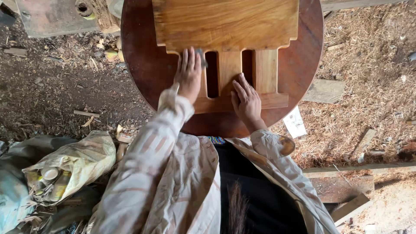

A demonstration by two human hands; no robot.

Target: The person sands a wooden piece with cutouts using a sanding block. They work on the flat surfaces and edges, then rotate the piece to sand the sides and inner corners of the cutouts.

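Observation:
A light wooden panel (225, 21) with slats and two slots lies on a round dark-brown table (143, 65). My left hand (189, 73) presses on the panel's left slat, holding a small grey piece (201, 57), likely sandpaper, under its fingers. My right hand (247, 102) lies flat with fingers spread on the middle slat and bottom rail, holding nothing.
Sawdust and wood shavings (368, 65) cover the ground at right, with loose boards (342, 188) lower right. A plastic bag with containers (69, 167) lies at lower left. A grey block (52, 15) sits at top left. A white paper scrap (295, 122) lies near the table.

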